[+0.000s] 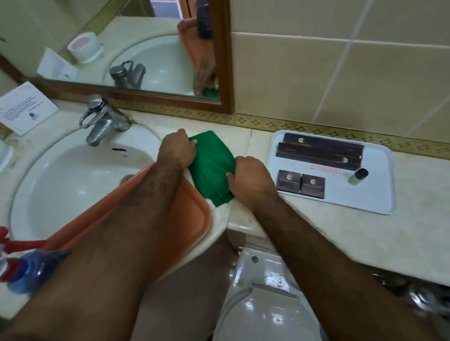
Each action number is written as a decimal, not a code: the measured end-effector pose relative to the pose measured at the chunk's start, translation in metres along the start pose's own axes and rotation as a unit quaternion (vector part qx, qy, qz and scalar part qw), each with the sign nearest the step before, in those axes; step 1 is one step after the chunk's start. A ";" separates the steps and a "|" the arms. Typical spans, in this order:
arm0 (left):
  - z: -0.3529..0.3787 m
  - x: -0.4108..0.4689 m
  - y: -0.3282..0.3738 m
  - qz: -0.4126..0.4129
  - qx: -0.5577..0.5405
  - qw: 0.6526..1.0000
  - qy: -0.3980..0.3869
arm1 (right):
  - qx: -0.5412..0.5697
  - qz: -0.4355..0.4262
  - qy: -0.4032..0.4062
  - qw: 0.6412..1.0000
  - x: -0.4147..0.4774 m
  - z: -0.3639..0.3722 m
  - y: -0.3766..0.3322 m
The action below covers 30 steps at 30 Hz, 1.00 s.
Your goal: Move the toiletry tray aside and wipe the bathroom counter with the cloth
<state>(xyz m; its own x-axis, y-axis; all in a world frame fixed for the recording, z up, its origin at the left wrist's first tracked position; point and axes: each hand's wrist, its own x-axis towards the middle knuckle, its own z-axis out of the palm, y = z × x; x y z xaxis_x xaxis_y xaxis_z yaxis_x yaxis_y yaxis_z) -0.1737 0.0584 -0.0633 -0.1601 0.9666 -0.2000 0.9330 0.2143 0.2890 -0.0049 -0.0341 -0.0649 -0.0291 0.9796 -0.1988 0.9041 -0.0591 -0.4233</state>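
Head view: green cloth (213,167) at frame centre on the counter (346,230), between the sink (73,177) and the white toiletry tray (375,198) at centre right. Left hand (176,149) pinches the cloth's far edge; right hand (250,177) grips its right side — both closed on it. Orange tray (189,221) lies under the left forearm, over the sink rim.
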 end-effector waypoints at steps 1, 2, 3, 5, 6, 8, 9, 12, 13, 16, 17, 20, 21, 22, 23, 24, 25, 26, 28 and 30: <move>0.001 0.003 -0.004 0.003 0.002 1.000 0.000 | -0.029 0.015 -0.013 0.999 0.003 0.006 -0.005; 0.001 0.005 -0.007 0.008 0.003 1.000 0.001 | -0.056 0.029 -0.018 0.998 0.005 0.011 -0.008; 0.003 0.007 -0.008 0.015 0.003 1.000 0.003 | -0.077 0.043 -0.014 0.996 0.008 0.013 -0.009; 0.006 0.009 -0.013 0.025 0.003 1.000 0.006 | -0.087 0.081 -0.006 0.993 0.014 0.017 -0.012; 0.008 0.010 -0.015 0.030 0.005 1.000 0.003 | -0.076 0.107 -0.008 0.991 0.016 0.017 -0.014; 0.010 0.010 -0.016 0.034 -0.003 0.999 0.000 | -0.041 0.152 -0.009 0.987 0.019 0.014 -0.016; 0.009 0.008 -0.017 0.033 -0.022 0.999 0.007 | -0.028 0.167 -0.007 0.986 0.019 0.012 -0.018; -0.005 -0.003 -0.022 0.021 -0.133 0.989 0.067 | 0.021 0.175 0.013 0.984 0.014 0.003 -0.020; -0.012 -0.008 -0.025 0.020 -0.169 0.980 0.100 | 0.059 0.172 0.021 0.983 0.012 -0.002 -0.019; -0.038 -0.026 -0.036 0.026 -0.272 0.947 0.167 | 0.227 0.148 0.046 0.961 0.001 -0.019 -0.023; -0.048 -0.033 -0.039 0.024 -0.314 0.932 0.179 | 0.272 0.129 0.055 0.952 -0.003 -0.024 -0.027; -0.078 -0.051 -0.048 0.019 -0.395 0.891 0.222 | 0.357 0.049 0.081 0.929 -0.020 -0.041 -0.043; -0.086 -0.056 -0.053 0.018 -0.403 0.884 0.237 | 0.392 0.030 0.078 0.916 -0.027 -0.046 -0.047; -0.093 -0.062 -0.057 0.015 -0.398 0.882 0.250 | 0.439 0.025 0.066 0.896 -0.032 -0.049 -0.051; -0.096 -0.067 -0.062 0.011 -0.385 0.886 0.258 | 0.479 0.033 0.044 0.876 -0.037 -0.049 -0.053; -0.096 -0.072 -0.067 0.004 -0.368 0.893 0.260 | 0.495 0.045 0.020 0.868 -0.043 -0.047 -0.055; -0.093 -0.077 -0.072 -0.007 -0.343 0.904 0.256 | 0.482 0.061 0.000 0.874 -0.048 -0.041 -0.058; -0.087 -0.082 -0.079 -0.027 -0.314 0.917 0.244 | 0.460 0.078 -0.018 0.884 -0.054 -0.031 -0.060; -0.069 -0.092 -0.094 -0.071 -0.262 0.940 0.209 | 0.416 0.113 -0.046 0.901 -0.064 -0.011 -0.065; -0.049 -0.101 -0.109 -0.106 -0.229 0.952 0.171 | 0.388 0.140 -0.054 0.910 -0.070 0.009 -0.067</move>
<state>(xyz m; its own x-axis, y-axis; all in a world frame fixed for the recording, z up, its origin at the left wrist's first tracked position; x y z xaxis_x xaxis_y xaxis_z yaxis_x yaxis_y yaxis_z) -0.2752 -0.0553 -0.0287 -0.4982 0.8670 -0.0057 0.6417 0.3732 0.6701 -0.0674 -0.1009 -0.0303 0.0763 0.8835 -0.4622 0.3116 -0.4614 -0.8307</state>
